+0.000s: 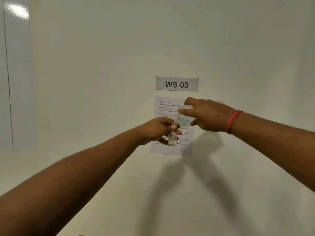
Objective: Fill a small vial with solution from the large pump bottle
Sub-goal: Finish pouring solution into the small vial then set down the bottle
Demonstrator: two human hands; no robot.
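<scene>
My left hand point(157, 130) grips a small clear vial point(172, 137) with a red-edged label, held upright in front of the wall. My right hand point(207, 114) grips a larger clear bottle point(183, 116) with a pale blue label, tipped sideways. Its threaded open neck points down-left, right above the vial's mouth. The two openings nearly touch. Fingers hide most of the large bottle. Some clear liquid shows in the vial's lower part.
A white wall fills the view. A paper sign reading WS 03 point(177, 84) is taped above a printed task sheet point(167, 106), both behind my hands. A red thread band point(232, 121) circles my right wrist. A glossy panel point(6, 74) stands at far left.
</scene>
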